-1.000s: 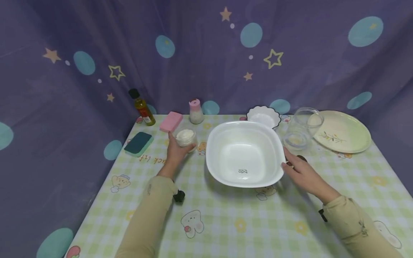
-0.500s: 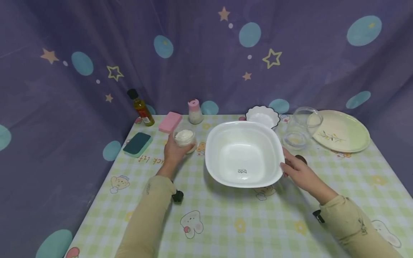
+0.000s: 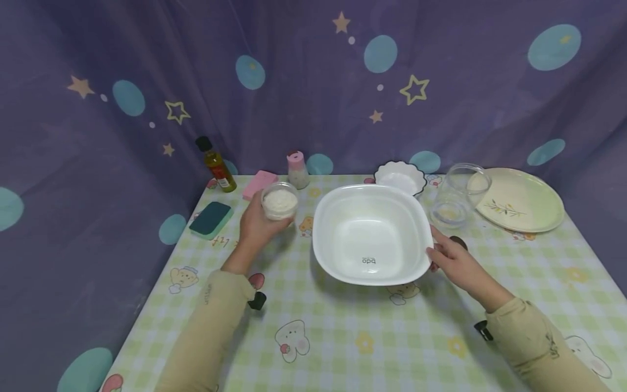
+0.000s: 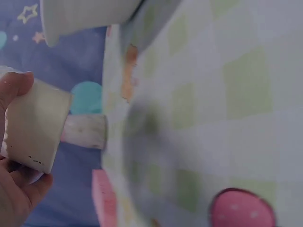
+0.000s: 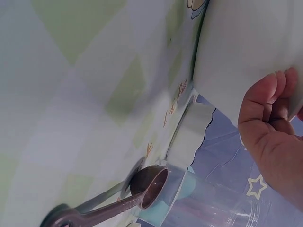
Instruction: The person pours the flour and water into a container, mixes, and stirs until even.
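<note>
My left hand (image 3: 256, 224) grips a small clear tub (image 3: 280, 203) filled with a white substance, either powder or cream. In the left wrist view, thumb and fingers hold the tub (image 4: 37, 124) from opposite sides, off the table, its shadow on the cloth. A white square-sided basin (image 3: 369, 237) marked "bdo" stands mid-table, right of the tub. At the basin's right rim, my right hand (image 3: 459, 262) pinches the edge, thumb on top. A brown measuring spoon (image 5: 150, 185) lies beyond that hand, mostly covered by it in the head view.
Left: an oil bottle (image 3: 218, 170), a pink sponge (image 3: 258, 184), a green scouring sponge (image 3: 211, 219) and a pink-topped shaker (image 3: 296, 170). Behind the basin sits a scalloped white bowl (image 3: 400, 177). Right: a clear plastic jar (image 3: 453, 201) and an oval plate (image 3: 529, 198). A purple curtain hangs behind.
My left hand has closed round the tub, lifted it from the table and drawn it slightly back, tilting its opening more into view. The right hand and basin have barely moved.
</note>
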Demonstrator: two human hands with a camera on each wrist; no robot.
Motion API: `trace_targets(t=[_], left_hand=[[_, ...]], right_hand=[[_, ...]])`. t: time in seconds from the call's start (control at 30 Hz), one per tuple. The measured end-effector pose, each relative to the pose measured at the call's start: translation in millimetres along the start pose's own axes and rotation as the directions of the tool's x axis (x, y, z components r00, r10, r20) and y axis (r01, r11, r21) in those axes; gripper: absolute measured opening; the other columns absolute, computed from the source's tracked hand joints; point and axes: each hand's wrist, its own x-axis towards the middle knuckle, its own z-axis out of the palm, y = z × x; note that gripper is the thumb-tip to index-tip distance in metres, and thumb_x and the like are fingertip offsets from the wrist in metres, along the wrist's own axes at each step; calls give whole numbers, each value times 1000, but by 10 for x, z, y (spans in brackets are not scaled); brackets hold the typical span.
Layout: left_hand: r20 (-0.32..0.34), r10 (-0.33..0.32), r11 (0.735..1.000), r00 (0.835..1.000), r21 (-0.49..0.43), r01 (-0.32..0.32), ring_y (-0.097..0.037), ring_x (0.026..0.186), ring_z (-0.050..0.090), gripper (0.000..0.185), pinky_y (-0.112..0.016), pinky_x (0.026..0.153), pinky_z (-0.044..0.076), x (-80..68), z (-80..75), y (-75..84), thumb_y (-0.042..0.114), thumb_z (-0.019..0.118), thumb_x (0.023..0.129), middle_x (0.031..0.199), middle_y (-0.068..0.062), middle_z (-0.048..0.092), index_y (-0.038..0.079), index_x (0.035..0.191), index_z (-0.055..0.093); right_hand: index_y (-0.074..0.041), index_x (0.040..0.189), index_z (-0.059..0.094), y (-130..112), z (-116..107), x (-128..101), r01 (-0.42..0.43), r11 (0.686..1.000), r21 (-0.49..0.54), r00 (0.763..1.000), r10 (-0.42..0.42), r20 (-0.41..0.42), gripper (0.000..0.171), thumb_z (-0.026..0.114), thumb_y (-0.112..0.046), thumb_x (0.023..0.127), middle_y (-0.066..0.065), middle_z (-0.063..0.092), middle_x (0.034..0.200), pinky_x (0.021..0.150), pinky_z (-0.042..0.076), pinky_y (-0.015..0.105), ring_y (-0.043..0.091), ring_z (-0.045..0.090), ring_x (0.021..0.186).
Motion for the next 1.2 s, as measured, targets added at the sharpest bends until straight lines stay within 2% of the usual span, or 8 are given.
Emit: trace_targets(t=[0.2, 0.4, 0.57, 0.77, 0.9, 1.2], left_hand=[[27, 151, 987, 988, 49, -152, -23, 121, 53, 92, -48, 101, 41, -12, -109, 262, 36, 91, 62, 133, -6, 57, 13, 140, 47], [52, 280, 953, 958, 106, -285, -21, 119, 53, 90, -47, 95, 45, -30, -150, 535, 36, 91, 61, 132, -4, 56, 15, 138, 49], [81, 349, 919, 934, 166, -358, -22, 118, 52, 94, -47, 92, 47, -64, -147, 723, 35, 93, 59, 133, -6, 55, 13, 138, 47], [100, 431, 854, 897, 276, -441, -25, 110, 55, 89, -44, 89, 49, -77, -102, 923, 32, 91, 61, 124, -9, 57, 10, 134, 46], [122, 481, 808, 868, 322, -494, -27, 109, 57, 88, -43, 86, 51, -80, -46, 1022, 28, 90, 62, 128, -9, 55, 9, 135, 45], [184, 599, 684, 779, 388, -617, -31, 121, 51, 94, -40, 102, 43, -74, 124, 1130, 27, 91, 62, 135, -15, 49, 2, 138, 42]], right_hand=[[-3, 156, 12, 5, -5, 1, -27, 1000, 2, 1000, 27, -5, 62, 45, -5, 103, 15, 66, 83, 64, 52, 33, 17, 59, 69], [-3, 156, 12, 18, -4, 3, -24, 1000, 2, 1000, 24, -11, 62, 45, -5, 103, 15, 65, 82, 65, 52, 33, 18, 59, 69], [-4, 156, 14, 27, 2, 5, -3, 1000, 4, 1000, 3, -17, 62, 45, -5, 103, 12, 65, 79, 64, 52, 34, 18, 59, 68], [-4, 156, 12, 15, 1, -7, -3, 1000, 13, 1000, 3, -14, 63, 45, -5, 103, 12, 64, 78, 64, 51, 33, 18, 58, 68], [-3, 156, 13, 19, 6, -4, -8, 1000, 3, 1000, 8, -22, 62, 45, -6, 103, 11, 64, 77, 64, 51, 34, 19, 58, 68], [-4, 156, 13, 11, 11, -1, -12, 1000, 14, 1000, 13, -23, 62, 45, -5, 103, 12, 64, 77, 64, 50, 31, 18, 57, 67]])
